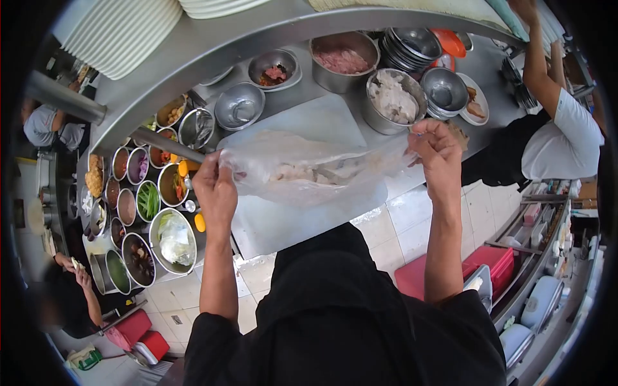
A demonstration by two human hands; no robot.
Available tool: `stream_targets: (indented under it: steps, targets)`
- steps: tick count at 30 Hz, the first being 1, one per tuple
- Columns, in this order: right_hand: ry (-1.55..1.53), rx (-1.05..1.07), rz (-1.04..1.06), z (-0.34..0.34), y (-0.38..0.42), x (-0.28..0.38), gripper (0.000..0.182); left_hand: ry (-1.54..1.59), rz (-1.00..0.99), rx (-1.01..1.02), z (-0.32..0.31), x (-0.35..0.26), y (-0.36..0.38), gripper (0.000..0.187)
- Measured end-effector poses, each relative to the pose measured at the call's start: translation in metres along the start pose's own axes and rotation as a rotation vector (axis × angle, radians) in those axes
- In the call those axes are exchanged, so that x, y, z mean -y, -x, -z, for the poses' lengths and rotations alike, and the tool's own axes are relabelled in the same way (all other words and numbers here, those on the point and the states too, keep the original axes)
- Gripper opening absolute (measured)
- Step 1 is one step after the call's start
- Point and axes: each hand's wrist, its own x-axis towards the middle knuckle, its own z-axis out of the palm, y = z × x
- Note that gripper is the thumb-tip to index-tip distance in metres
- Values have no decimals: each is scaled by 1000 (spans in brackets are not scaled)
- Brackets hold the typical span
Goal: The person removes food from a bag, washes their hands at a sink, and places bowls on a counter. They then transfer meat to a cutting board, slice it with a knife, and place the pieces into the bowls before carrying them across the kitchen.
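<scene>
Two hands hold up a floppy clear bag (283, 151), or maybe a clear sheet; the shine makes it hard to tell. The left hand (215, 193) has its grip pinched shut on one end. The right hand (438, 151) has its grip pinched shut on the other end. Pale food (310, 173) shows through the middle. The bag is up over a white board (277, 228) on the table (306, 93).

To the left sit a big bowl with leaves and clear plastic (174, 239) and a bowl of green strips (148, 200). Past the board are a shiny bowl (239, 106) and a pot of white food (394, 100). A bit farther back is a pot of pink meat (342, 61), near a stack of dark bowls (400, 50).

A tall pile of white plates (125, 35) sits on the metal shelf (193, 55). Off to the right, a person in a white top (560, 141) reaches up.
</scene>
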Motion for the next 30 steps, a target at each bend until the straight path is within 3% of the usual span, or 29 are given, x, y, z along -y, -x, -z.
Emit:
stream_targets:
  steps: [2, 3, 6, 8, 11, 12, 13, 18, 20, 22, 24, 25, 26, 28, 29, 30]
  targets:
    - [-182, 236, 158, -19, 0, 21, 14, -21, 11, -10, 0, -8, -2, 17]
    - [-193, 252, 169, -30, 0, 31, 14, 23, 15, -3, -4, -19, 1, 17]
    - [-171, 615, 260, -65, 4, 56, 14, 114, 6, 11, -16, -31, 4, 17]
    - [-124, 797, 302, -89, 0, 70, 11, 548, 131, 54, -35, -42, 12, 17]
    - [-107, 1072, 321, -127, -6, 83, 8, 667, 112, 104, -43, -44, 21, 17]
    - [-117, 1087, 328, -137, -7, 88, 8, 734, 71, 162, -43, -39, 22, 19]
    - [-57, 1077, 422, -146, -9, 92, 7, 662, 65, 190, -43, -40, 23, 33]
    - [-41, 1041, 656, -169, -12, 102, 12, 803, 105, 113, -42, -42, 46, 43]
    - [-36, 1028, 635, -177, -12, 105, 10, 897, 66, -6, -43, -37, 52, 44]
    - [-193, 859, 752, -192, 2, 91, 8, 845, 34, -158, -55, -45, 47, 49]
    - [-176, 805, 791, -201, 21, 85, 15, 706, -165, -183, -55, -22, 51, 57]
    - [-164, 778, 790, -201, 27, 81, 15, 447, -195, -248, -54, -21, 51, 63]
    - [-205, 736, 779, -203, 33, 77, 21, 452, -194, -225, -55, -24, 51, 63]
    - [-247, 703, 773, -197, 34, 79, 27, 92, -256, -315, -49, -52, 54, 60]
    - [-259, 793, 679, -183, 32, 78, 33, 649, -109, -332, -53, -69, 54, 52]
    - [-275, 907, 584, -168, 34, 77, 40, 650, -119, -381, -39, -65, 60, 52]
